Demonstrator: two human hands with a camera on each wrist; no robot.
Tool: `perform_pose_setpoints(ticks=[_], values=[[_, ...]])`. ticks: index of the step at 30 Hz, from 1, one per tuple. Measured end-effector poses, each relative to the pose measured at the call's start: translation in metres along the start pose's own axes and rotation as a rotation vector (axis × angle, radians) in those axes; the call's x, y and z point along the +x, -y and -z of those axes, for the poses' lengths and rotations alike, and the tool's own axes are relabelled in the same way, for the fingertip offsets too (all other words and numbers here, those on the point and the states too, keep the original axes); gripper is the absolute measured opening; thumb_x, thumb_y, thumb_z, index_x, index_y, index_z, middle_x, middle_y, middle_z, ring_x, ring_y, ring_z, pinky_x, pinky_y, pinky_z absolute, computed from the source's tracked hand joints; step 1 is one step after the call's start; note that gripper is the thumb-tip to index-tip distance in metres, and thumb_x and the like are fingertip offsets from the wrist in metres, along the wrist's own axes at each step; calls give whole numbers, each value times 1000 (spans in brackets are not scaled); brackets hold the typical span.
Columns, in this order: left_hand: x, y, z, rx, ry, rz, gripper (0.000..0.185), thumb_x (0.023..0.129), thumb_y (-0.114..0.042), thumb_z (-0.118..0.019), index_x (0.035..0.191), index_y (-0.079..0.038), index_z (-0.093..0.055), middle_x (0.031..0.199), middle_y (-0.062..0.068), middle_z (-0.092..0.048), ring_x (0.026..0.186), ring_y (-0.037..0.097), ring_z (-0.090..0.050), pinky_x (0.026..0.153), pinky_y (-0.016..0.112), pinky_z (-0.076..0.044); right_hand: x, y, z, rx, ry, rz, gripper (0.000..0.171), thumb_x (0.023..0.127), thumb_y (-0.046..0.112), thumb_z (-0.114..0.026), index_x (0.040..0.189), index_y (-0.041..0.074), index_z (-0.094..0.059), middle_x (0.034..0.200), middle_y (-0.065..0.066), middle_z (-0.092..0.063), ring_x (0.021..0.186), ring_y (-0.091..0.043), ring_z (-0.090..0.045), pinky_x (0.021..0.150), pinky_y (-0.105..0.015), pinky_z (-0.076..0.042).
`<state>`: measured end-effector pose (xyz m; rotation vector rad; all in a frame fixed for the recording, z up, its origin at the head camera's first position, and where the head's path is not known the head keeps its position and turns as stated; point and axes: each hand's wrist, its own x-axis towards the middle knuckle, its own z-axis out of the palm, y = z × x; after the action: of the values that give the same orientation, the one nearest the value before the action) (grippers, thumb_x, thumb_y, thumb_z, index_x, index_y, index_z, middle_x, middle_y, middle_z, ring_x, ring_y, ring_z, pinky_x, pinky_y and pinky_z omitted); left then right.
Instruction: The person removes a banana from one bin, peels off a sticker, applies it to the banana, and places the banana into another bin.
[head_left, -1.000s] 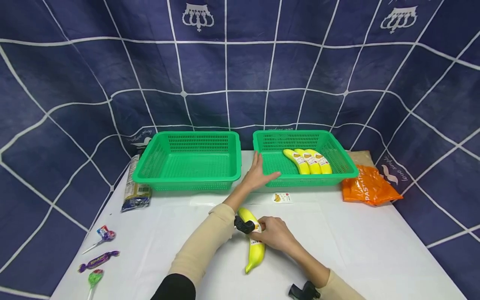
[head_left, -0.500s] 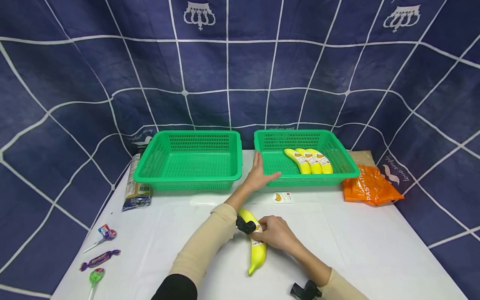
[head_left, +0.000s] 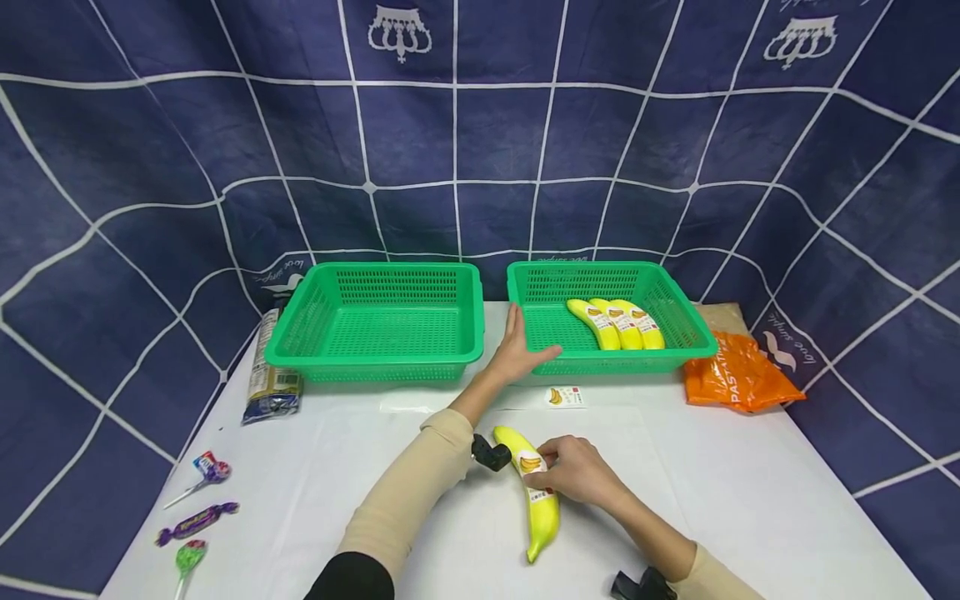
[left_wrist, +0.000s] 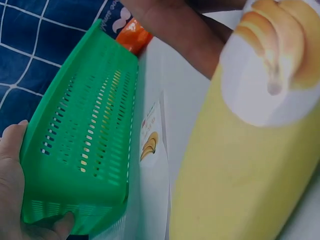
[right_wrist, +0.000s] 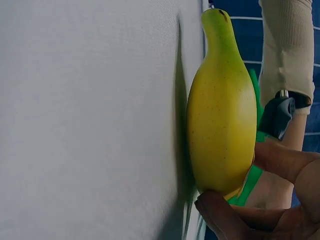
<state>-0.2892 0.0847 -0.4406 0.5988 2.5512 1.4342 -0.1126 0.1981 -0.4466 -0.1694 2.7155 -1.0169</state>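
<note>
My right hand [head_left: 573, 471] pinches a yellow banana [head_left: 542, 521] at its middle, between thumb and fingers. A white label with a banana picture is stuck across the fruit; the fingers cover part of it. In the right wrist view the banana [right_wrist: 220, 115] stands slightly off the white surface, its greenish stem end away from the hand. My left hand [head_left: 514, 350] touches the near left corner of the right green basket [head_left: 637, 362], fingers extended along its side and thumb at the front wall. Inside that basket lie 3 labelled bananas [head_left: 628, 327], side by side.
Another green basket [head_left: 375, 360] stands to the left. A backing strip with one banana sticker [head_left: 564, 397] lies before the right basket. Orange pasta bag [head_left: 738, 371] at right, another packet [head_left: 273, 383] at left. Two lollipops and a wrapped candy [head_left: 197, 521] lie on the left.
My right hand has shifted right and a little nearer, carrying the banana out from beside the left wrist. The left hand stays at the basket corner.
</note>
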Motion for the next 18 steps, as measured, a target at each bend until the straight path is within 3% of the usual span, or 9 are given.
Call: perform_pose_setpoints(ticks=[8, 18], values=[[-1, 2, -2, -24, 2, -1, 114, 85, -52, -67, 156, -14, 13, 164, -1, 21, 152, 32, -9, 120, 52, -25, -10, -4, 27, -18, 7, -90, 42, 72, 34, -83, 102, 5, -75, 69, 4, -64, 60, -13, -52, 52, -24, -38], [1, 2, -2, -61, -16, 2, 116, 84, -51, -70, 156, -12, 12, 164, -3, 21, 152, 32, -7, 121, 53, -23, -11, -7, 82, -103, 17, -123, 49, 75, 37, -82, 110, 5, -72, 66, 2, -64, 65, -14, -54, 56, -26, -39]])
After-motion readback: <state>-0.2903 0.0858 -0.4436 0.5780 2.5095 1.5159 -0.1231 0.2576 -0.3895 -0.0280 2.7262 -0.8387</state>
